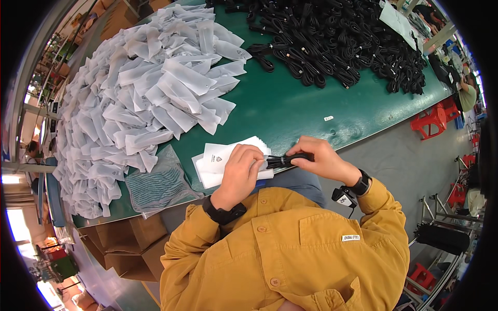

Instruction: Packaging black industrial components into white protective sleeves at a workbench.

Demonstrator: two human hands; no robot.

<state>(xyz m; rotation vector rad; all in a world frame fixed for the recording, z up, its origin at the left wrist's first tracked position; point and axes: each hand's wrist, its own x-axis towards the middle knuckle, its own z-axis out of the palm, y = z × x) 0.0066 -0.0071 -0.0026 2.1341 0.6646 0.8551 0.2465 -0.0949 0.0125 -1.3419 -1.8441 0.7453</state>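
Observation:
A coiled black cable (282, 161) lies level between my two hands at the table's near edge. My right hand (317, 156) is closed round its right end, thumb below and fingers above. The cable's left end meets the top of a stack of flat white translucent bags (213, 159). My left hand (241, 171) pinches at the edge of a bag there, its fingertips near the cable's left end. Whether that end sits inside the bag is hard to make out. Both wrists wear black bands.
A large heap of filled white bags (155, 88) covers the left of the green table (290, 111). Many coiled black cables (332, 39) pile up at the far right. A clear bag with striped contents (158, 184) lies near left; cardboard boxes (129, 243) stand below.

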